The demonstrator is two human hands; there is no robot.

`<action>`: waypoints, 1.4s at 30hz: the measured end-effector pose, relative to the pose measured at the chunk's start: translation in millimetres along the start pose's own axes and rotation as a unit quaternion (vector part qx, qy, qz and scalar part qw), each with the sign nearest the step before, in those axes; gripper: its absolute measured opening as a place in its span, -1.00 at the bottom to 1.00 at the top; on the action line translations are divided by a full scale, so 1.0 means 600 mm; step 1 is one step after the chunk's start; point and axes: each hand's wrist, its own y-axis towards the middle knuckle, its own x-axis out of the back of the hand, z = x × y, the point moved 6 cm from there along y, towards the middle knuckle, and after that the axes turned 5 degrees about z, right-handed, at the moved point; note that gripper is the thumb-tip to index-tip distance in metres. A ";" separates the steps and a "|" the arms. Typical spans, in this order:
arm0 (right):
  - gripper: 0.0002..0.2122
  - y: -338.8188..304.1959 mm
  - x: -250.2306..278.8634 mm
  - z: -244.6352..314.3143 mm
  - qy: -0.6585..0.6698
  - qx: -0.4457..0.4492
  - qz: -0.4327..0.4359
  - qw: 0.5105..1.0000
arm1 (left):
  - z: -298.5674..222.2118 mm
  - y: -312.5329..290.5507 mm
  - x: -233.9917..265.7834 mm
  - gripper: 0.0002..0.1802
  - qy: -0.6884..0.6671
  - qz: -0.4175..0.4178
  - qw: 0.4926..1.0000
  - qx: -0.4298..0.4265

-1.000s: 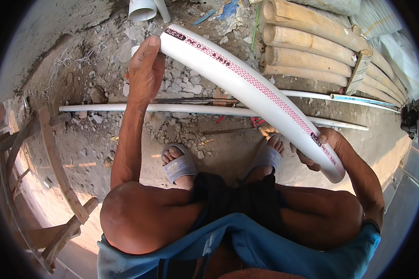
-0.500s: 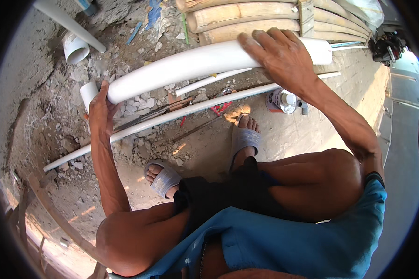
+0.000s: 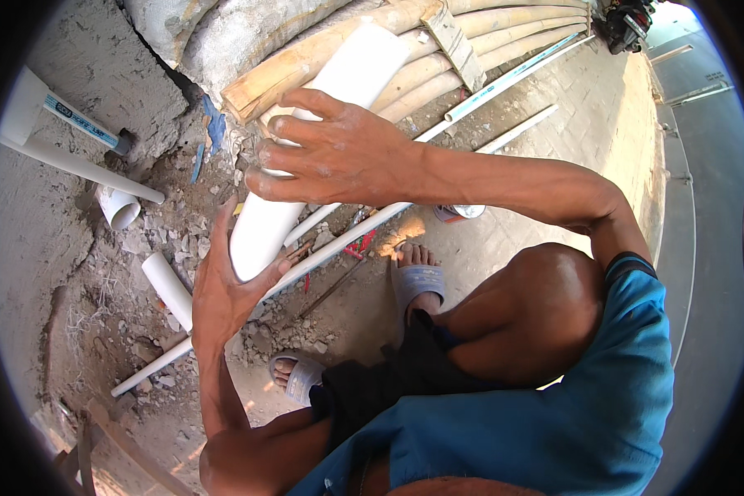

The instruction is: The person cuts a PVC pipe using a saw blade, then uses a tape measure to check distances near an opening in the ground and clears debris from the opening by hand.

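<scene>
A thick white plastic pipe [image 3: 260,238] slants away from me, its near end low and its far end over the bamboo poles. My right hand [image 3: 339,153] grips it from above around the middle, fingers curled over its left side. At the near end, my left hand [image 3: 221,298] cups the pipe between thumb and fingers. Beside that hand lies a short white pipe piece [image 3: 165,281] on the rubble. A long thin white pipe [image 3: 153,368] runs along the ground beneath my hands, partly covered by them.
Bamboo poles [image 3: 496,37] lie stacked at the back. An open pipe end [image 3: 125,213] sticks out by the wall at left, below another thin pipe [image 3: 83,165]. Half hidden under my right forearm stands a can [image 3: 459,212]. Broken rubble and red scraps [image 3: 360,245] litter the ground.
The thick pipe has swung from nearly crosswise to pointing away from me. My right hand moved left with it; my left hand shifted slightly right and down. The view has turned too.
</scene>
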 end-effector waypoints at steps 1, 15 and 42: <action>-0.69 0.012 0.008 -0.006 0.000 0.004 -0.022 1.000 | 0.002 -0.001 -0.003 -0.03 -0.012 0.008 1.000 0.010; -0.58 -0.113 0.112 -0.153 0.481 -0.406 -0.008 0.777 | 0.076 -0.078 -0.055 0.14 -0.333 0.085 0.936 0.077; -0.45 -0.224 0.067 -0.222 0.283 -0.584 0.066 0.758 | 0.083 -0.089 0.036 -0.07 -0.430 -0.078 0.896 -0.073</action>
